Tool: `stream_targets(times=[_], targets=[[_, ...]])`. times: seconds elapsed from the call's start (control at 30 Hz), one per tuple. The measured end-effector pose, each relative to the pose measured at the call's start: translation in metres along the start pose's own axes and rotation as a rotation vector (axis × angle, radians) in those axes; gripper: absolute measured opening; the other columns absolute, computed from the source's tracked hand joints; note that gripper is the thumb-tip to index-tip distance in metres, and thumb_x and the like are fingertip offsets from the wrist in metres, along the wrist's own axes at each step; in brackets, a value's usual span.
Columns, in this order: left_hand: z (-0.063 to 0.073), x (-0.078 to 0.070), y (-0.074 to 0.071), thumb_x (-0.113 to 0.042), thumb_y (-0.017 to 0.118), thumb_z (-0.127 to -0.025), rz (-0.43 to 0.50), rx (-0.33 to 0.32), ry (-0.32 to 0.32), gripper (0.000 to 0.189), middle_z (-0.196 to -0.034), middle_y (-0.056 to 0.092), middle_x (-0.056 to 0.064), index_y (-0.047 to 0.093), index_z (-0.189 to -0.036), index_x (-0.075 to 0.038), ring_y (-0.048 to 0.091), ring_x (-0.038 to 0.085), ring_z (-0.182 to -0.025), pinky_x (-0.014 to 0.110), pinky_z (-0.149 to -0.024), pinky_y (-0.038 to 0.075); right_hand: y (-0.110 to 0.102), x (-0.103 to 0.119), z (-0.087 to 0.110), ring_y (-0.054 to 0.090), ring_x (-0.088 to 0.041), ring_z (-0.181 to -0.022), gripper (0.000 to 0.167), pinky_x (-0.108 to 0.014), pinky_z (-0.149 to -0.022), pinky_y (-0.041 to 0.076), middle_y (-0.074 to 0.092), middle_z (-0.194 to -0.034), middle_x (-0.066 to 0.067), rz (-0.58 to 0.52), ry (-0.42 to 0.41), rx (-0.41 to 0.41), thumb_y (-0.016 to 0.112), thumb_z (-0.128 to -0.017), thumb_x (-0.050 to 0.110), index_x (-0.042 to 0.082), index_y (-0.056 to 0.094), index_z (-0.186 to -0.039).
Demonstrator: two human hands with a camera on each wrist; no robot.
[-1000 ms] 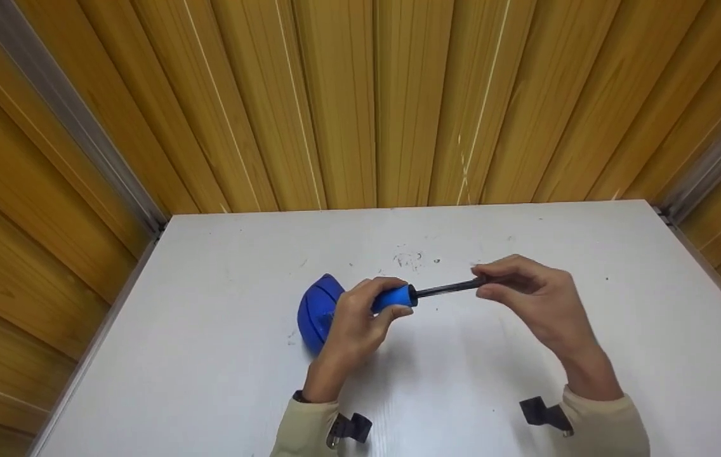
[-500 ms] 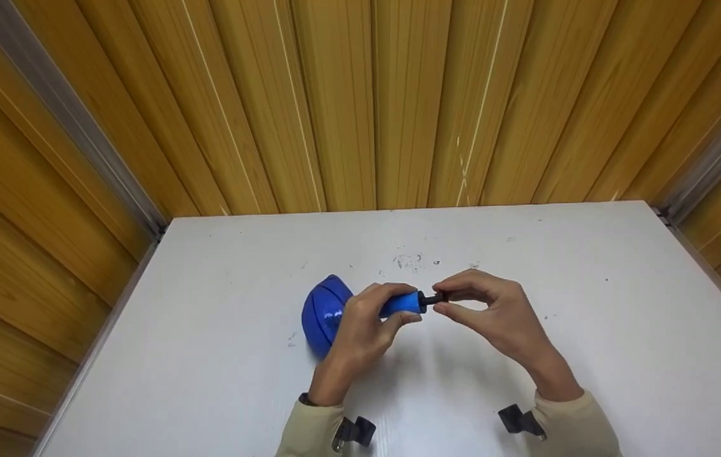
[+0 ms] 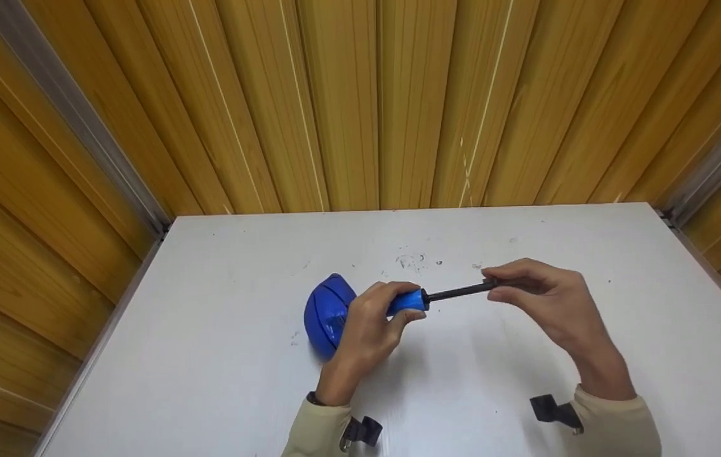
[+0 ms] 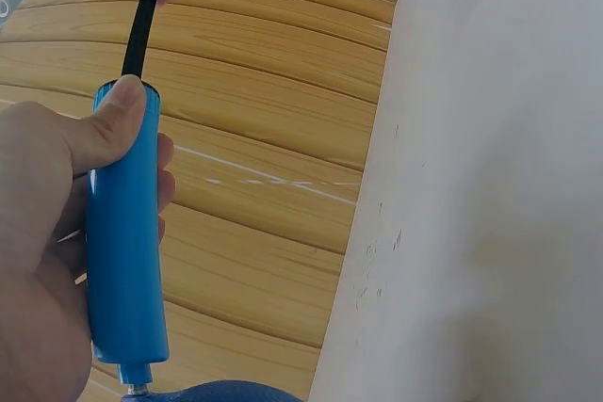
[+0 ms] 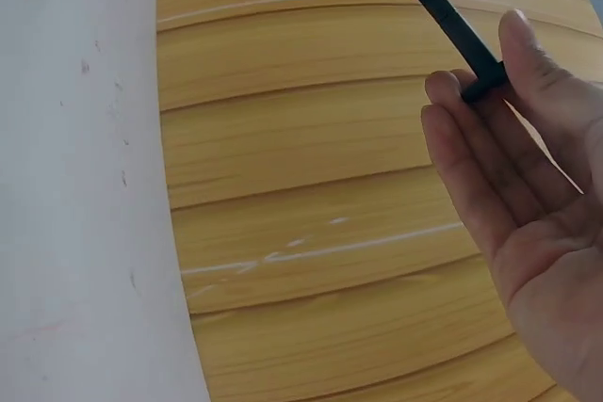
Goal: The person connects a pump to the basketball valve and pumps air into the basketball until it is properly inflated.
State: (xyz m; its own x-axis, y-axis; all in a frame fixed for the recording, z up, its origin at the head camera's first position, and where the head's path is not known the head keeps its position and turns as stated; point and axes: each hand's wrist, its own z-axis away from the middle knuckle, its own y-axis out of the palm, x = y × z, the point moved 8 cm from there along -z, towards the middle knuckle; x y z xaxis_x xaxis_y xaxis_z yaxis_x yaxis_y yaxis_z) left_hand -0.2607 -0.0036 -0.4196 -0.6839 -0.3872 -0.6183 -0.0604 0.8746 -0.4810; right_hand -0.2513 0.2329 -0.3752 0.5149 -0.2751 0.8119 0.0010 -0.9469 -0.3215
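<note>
A small hand pump has a blue barrel (image 3: pixel 407 301) and a black plunger rod (image 3: pixel 460 292). My left hand (image 3: pixel 365 327) wraps round the barrel, thumb near its top end in the left wrist view. At the other end, a thin metal needle (image 4: pixel 138 389) meets a dark blue ball (image 3: pixel 322 317), which looks partly deflated, creased and pointed at the top. My right hand (image 3: pixel 548 297) pinches the black T-shaped handle (image 5: pixel 485 82) between thumb and fingers. The rod stands well out of the barrel. Part of the ball is hidden behind my left hand.
Under the hands lies a white tabletop (image 3: pixel 221 304) with dark scuff marks near its middle. Yellow wood-patterned panels (image 3: pixel 348 108) rise behind it and on both sides. Each wrist carries a small black camera mount (image 3: pixel 363 431).
My right hand pushed the rod nearly fully into the barrel half a second ago, and has since drawn it back out to the right. The left hand and ball have shifted slightly right.
</note>
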Motion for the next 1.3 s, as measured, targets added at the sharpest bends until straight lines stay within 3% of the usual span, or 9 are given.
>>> stream_targets(times=[0.2, 0.37, 0.5, 0.6, 0.73, 0.83, 1.13, 1.3], targets=[[0.002, -0.006, 0.006, -0.013, 0.083, -0.093, -0.021, -0.026, 0.065, 0.031, -0.109, 0.075, 0.01, 0.072, -0.119, -0.002, 0.071, 0.021, -0.099, 0.031, -0.089, 0.061, 0.049, -0.012, -0.003, 0.077, -0.022, -0.094, 0.025, -0.035, -0.083, 0.063, 0.077, -0.105, -0.019, -0.099, 0.011, 0.054, 0.083, -0.085, -0.01, -0.004, 0.08, -0.109], [0.005, -0.002, 0.004, -0.015, 0.083, -0.093, -0.003, -0.016, 0.064, 0.031, -0.11, 0.075, 0.008, 0.072, -0.12, -0.004, 0.071, 0.02, -0.1, 0.031, -0.089, 0.06, 0.06, -0.012, -0.001, 0.077, -0.021, -0.096, 0.026, -0.033, -0.086, 0.062, 0.078, -0.106, -0.013, -0.083, -0.004, 0.068, 0.085, -0.086, -0.005, 0.002, 0.081, -0.111], [0.004, 0.001, 0.002, -0.016, 0.082, -0.094, 0.023, 0.021, 0.046, 0.032, -0.112, 0.075, 0.008, 0.072, -0.122, -0.005, 0.07, 0.019, -0.103, 0.031, -0.092, 0.06, 0.047, -0.005, 0.0, 0.077, -0.021, -0.095, 0.029, -0.033, -0.088, 0.061, 0.077, -0.108, -0.011, -0.031, -0.049, 0.123, 0.084, -0.087, -0.007, 0.002, 0.08, -0.113], [0.003, 0.004, -0.002, -0.014, 0.082, -0.094, 0.03, 0.013, 0.017, 0.032, -0.114, 0.075, 0.008, 0.072, -0.123, -0.005, 0.071, 0.019, -0.106, 0.033, -0.095, 0.059, 0.022, 0.006, 0.001, 0.076, -0.02, -0.098, 0.034, -0.031, -0.089, 0.06, 0.076, -0.11, -0.017, 0.012, -0.115, 0.098, 0.082, -0.084, -0.016, -0.001, 0.078, -0.115], [0.002, 0.004, -0.006, -0.013, 0.082, -0.094, 0.034, -0.008, 0.004, 0.032, -0.115, 0.075, 0.008, 0.072, -0.123, -0.005, 0.071, 0.021, -0.107, 0.035, -0.096, 0.059, -0.01, 0.014, 0.004, 0.075, -0.021, -0.102, 0.042, -0.028, -0.09, 0.059, 0.074, -0.111, -0.027, -0.048, -0.167, 0.026, 0.076, -0.078, -0.03, -0.011, 0.074, -0.115], [0.001, 0.001, -0.004, -0.013, 0.082, -0.094, 0.033, -0.011, 0.024, 0.032, -0.115, 0.075, 0.009, 0.071, -0.123, -0.004, 0.071, 0.021, -0.107, 0.035, -0.095, 0.059, -0.016, 0.012, 0.004, 0.076, -0.022, -0.101, 0.041, -0.027, -0.087, 0.06, 0.073, -0.109, -0.03, -0.121, -0.167, 0.004, 0.074, -0.077, -0.033, -0.015, 0.073, -0.114], [0.004, -0.008, 0.005, -0.009, 0.083, -0.092, -0.011, -0.09, 0.105, 0.031, -0.109, 0.074, 0.012, 0.071, -0.12, 0.0, 0.071, 0.022, -0.099, 0.032, -0.09, 0.061, 0.049, -0.006, -0.001, 0.075, -0.021, -0.098, 0.028, -0.032, -0.087, 0.061, 0.075, -0.106, -0.022, -0.116, -0.076, 0.025, 0.081, -0.084, -0.015, -0.004, 0.079, -0.11], [0.006, -0.005, 0.005, -0.012, 0.082, -0.093, 0.01, -0.043, 0.103, 0.032, -0.111, 0.075, 0.01, 0.071, -0.122, -0.001, 0.071, 0.022, -0.102, 0.032, -0.093, 0.06, 0.058, -0.011, 0.001, 0.075, -0.022, -0.099, 0.026, -0.034, -0.089, 0.061, 0.076, -0.108, -0.018, -0.096, -0.056, 0.072, 0.083, -0.086, -0.009, 0.0, 0.08, -0.11]])
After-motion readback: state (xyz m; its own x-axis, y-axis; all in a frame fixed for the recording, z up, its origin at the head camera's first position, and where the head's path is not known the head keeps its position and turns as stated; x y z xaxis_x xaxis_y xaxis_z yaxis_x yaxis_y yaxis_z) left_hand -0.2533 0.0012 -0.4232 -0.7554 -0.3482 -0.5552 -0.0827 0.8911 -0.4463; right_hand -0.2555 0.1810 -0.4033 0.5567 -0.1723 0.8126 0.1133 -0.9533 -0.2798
